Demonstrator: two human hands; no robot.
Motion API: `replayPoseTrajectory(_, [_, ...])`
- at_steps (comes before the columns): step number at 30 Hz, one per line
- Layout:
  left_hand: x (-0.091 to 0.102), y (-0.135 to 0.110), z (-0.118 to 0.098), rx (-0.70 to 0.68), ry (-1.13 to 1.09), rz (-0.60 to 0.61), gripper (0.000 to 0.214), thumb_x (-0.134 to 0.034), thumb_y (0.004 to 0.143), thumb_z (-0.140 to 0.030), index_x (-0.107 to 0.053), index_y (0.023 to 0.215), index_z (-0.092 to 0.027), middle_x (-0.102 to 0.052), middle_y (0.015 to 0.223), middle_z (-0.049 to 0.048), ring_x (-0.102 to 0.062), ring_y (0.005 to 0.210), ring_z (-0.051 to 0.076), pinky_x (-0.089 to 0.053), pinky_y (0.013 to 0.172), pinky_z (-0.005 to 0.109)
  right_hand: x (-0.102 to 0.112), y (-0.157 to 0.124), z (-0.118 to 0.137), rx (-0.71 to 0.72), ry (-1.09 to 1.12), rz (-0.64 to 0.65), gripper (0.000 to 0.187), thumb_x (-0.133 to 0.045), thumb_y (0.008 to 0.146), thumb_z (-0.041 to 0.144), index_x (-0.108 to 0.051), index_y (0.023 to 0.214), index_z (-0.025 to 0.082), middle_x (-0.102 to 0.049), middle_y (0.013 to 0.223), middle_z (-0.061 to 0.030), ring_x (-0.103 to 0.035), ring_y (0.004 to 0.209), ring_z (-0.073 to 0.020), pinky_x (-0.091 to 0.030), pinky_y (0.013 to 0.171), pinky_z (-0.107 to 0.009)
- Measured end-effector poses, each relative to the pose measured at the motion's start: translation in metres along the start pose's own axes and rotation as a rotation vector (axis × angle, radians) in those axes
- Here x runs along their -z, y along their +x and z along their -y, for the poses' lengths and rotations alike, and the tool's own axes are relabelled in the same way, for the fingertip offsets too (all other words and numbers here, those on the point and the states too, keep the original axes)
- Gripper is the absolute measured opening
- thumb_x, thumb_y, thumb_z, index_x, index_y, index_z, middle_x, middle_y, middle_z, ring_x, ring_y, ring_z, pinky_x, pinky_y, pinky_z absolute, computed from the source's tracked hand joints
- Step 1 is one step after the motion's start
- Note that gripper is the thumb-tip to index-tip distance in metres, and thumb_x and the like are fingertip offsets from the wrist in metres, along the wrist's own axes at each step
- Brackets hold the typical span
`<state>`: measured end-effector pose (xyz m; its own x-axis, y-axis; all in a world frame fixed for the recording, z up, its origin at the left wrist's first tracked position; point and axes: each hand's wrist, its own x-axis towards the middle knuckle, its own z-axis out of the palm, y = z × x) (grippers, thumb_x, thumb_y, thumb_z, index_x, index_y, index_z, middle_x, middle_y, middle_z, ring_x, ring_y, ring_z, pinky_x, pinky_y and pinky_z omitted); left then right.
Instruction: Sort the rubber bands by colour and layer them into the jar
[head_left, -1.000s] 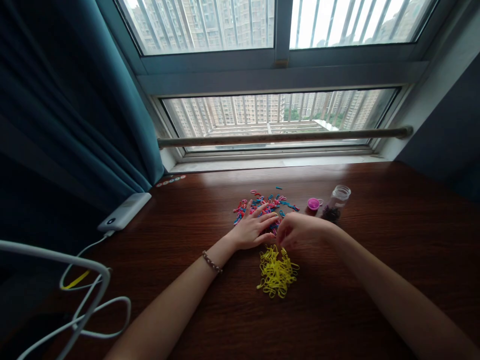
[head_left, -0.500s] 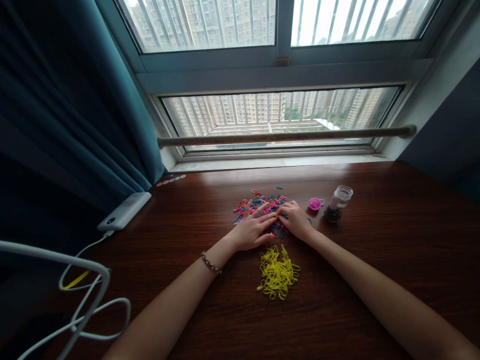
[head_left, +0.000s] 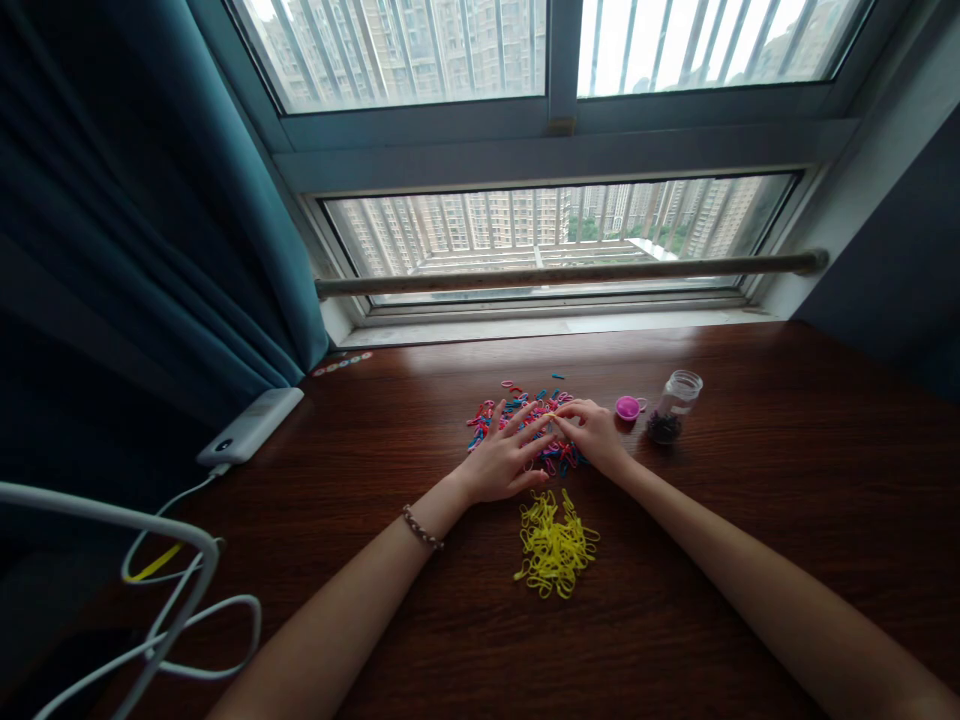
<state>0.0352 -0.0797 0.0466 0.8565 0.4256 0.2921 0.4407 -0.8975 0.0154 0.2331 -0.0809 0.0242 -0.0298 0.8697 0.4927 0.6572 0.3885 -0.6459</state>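
A pile of small pink, red and blue loops that look like rubber bands [head_left: 480,422] lies on the wooden table. My left hand [head_left: 504,462] rests over its near left side, palm down with fingers spread, and wears a braided bracelet [head_left: 422,529]. From the right, my right hand [head_left: 596,436] reaches onto the same pile. Its thumb and forefinger are pinched together close to the left fingertips; whatever is between them is too small to make out. Nearer to me sits a separate heap of yellow loops [head_left: 555,550].
Right of the pile are a small pink lid [head_left: 628,408] and a clear jar [head_left: 673,408] with dark bits inside. At the left edge stands a white power bank [head_left: 251,425] with a cable [head_left: 180,510]. A window with a rail [head_left: 562,274] is behind the table.
My right hand's fingertips have shifted slightly away from me over the pile. A bit of yellow at the fingertips earlier is no longer clearly visible. My left hand stays spread in place.
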Motion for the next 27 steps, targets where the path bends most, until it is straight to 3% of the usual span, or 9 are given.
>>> replayPoseTrajectory(4, [-0.003,-0.001,0.001,0.010,-0.011,-0.084,0.042,-0.041,0.086,-0.036,-0.041,0.126,-0.026,-0.041,0.134,0.0047,-0.024,0.129,0.028,-0.005,0.105,0.057,0.002,0.001,0.003,-0.039,-0.005,0.017,0.012,-0.056,0.077,0.024,-0.067,0.077,0.018,-0.066,0.075,-0.0037,-0.058,0.074,-0.0171,-0.042,0.068,-0.026])
replayPoseTrajectory(9, [-0.013,-0.001,0.005,-0.042,-0.159,-0.217,0.036,-0.038,0.087,-0.021,-0.043,0.123,-0.020,-0.054,0.119,0.0084,-0.042,0.117,0.019,-0.034,0.100,0.042,0.000,-0.001,0.009,-0.041,0.013,0.050,0.012,-0.056,0.076,0.023,-0.067,0.072,0.019,-0.066,0.073,-0.0029,-0.059,0.072,-0.0164,-0.042,0.066,-0.025])
replayPoseTrajectory(15, [-0.019,-0.002,0.016,0.178,-0.283,-0.430,0.030,-0.041,0.086,-0.022,-0.050,0.115,-0.019,-0.057,0.109,0.0090,-0.051,0.105,0.018,-0.043,0.090,0.037,0.005,0.004,0.006,-0.219,0.137,0.117,0.016,-0.057,0.074,0.027,-0.067,0.074,0.014,-0.067,0.069,-0.0044,-0.060,0.063,-0.0155,-0.043,0.059,-0.024])
replayPoseTrajectory(18, [-0.021,-0.004,0.027,0.302,-0.275,-0.474,0.022,-0.044,0.085,-0.025,-0.062,0.097,-0.020,-0.064,0.091,0.0055,-0.056,0.091,0.017,-0.046,0.084,0.036,0.024,0.014,0.010,-0.287,0.317,0.320,0.022,-0.061,0.071,0.033,-0.067,0.073,0.012,-0.066,0.065,-0.0042,-0.059,0.059,-0.0143,-0.044,0.055,-0.023])
replayPoseTrajectory(22, [-0.024,-0.007,0.037,0.416,-0.253,-0.488,0.019,-0.051,0.081,-0.030,-0.068,0.085,-0.022,-0.066,0.075,0.0032,-0.056,0.079,0.018,-0.047,0.075,0.035,0.053,0.019,0.035,-0.261,0.475,0.762,0.023,-0.067,0.064,0.034,-0.066,0.070,0.012,-0.065,0.061,-0.0024,-0.058,0.054,-0.0108,-0.045,0.052,-0.021])
replayPoseTrajectory(25, [-0.027,-0.009,0.039,0.472,-0.236,-0.479,0.017,-0.055,0.078,-0.030,-0.067,0.089,-0.023,-0.066,0.074,0.0021,-0.056,0.077,0.018,-0.047,0.073,0.033,0.056,0.009,0.055,-0.262,0.473,1.081,0.018,-0.068,0.062,0.030,-0.066,0.067,0.012,-0.064,0.058,-0.0008,-0.058,0.051,-0.0098,-0.046,0.050,-0.019])
replayPoseTrajectory(27, [-0.028,-0.010,0.038,0.525,-0.234,-0.479,0.019,-0.056,0.078,-0.029,-0.065,0.093,-0.023,-0.066,0.076,0.0015,-0.058,0.073,0.017,-0.048,0.072,0.032,0.050,0.000,0.062,-0.279,0.455,1.165,0.015,-0.068,0.062,0.028,-0.065,0.065,0.013,-0.064,0.057,0.0000,-0.059,0.050,-0.0100,-0.047,0.048,-0.017])
